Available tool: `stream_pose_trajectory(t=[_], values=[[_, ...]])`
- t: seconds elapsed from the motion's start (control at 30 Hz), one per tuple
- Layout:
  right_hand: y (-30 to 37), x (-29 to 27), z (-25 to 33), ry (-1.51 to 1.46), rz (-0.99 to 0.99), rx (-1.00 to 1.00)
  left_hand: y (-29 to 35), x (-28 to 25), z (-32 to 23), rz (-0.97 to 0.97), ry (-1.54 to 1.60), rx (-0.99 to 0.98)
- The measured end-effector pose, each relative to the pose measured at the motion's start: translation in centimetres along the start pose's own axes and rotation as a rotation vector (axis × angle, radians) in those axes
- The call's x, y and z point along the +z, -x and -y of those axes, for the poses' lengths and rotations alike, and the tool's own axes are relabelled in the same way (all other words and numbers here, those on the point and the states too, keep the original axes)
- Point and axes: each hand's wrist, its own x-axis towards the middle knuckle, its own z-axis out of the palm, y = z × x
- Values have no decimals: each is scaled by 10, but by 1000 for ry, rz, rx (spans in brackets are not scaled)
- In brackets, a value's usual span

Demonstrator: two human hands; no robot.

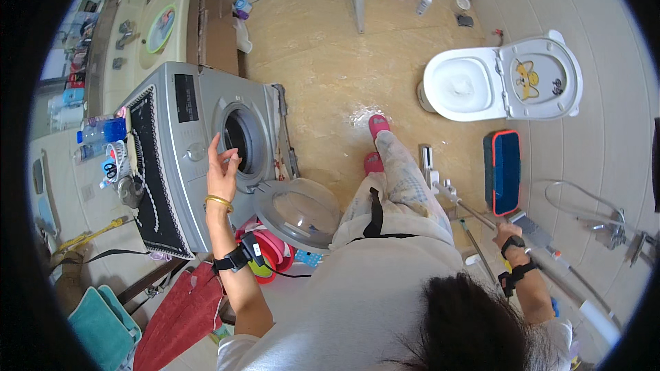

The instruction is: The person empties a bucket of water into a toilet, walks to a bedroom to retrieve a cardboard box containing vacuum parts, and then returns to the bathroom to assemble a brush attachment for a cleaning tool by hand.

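Note:
My left hand (223, 170) is raised in front of the washing machine (180, 165), its fingers apart and nothing in them. The machine's round door (299, 211) hangs open below and to the right of that hand, and the dark drum opening (242, 139) shows behind the fingers. On the right side, my right hand (507, 233) is wrapped round the pole of a long-handled mop (474, 213). Its narrow head (427, 158) lies on the floor beside my right leg. A deep blue bucket with a red rim (505, 133) stands just beyond my right hand.
An open toilet (464, 82) stands at the far right. The tan floor (309, 62) has a wet, shiny patch near my pink slippers (378, 124). Bottles and a small basket (120, 158) sit on the machine's black cover. A red basin (282, 261) stands below the door.

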Motion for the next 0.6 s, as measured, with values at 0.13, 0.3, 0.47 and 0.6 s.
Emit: stream_pose_trajectory(t=[0.13, 0.3, 0.47, 0.6], values=[[-67, -101, 23, 109, 54, -68, -30, -12, -27, -38, -3, 38], [-128, -220, 65, 163, -96, -207, -64, -28, -51, -128, -43, 59], [-174, -307, 118, 107, -139, -252, -61, -35, -41, -159, -18, -27], [-231, -329, 169, -180, -160, -329, -26, -50, 10, -226, -114, -122]])
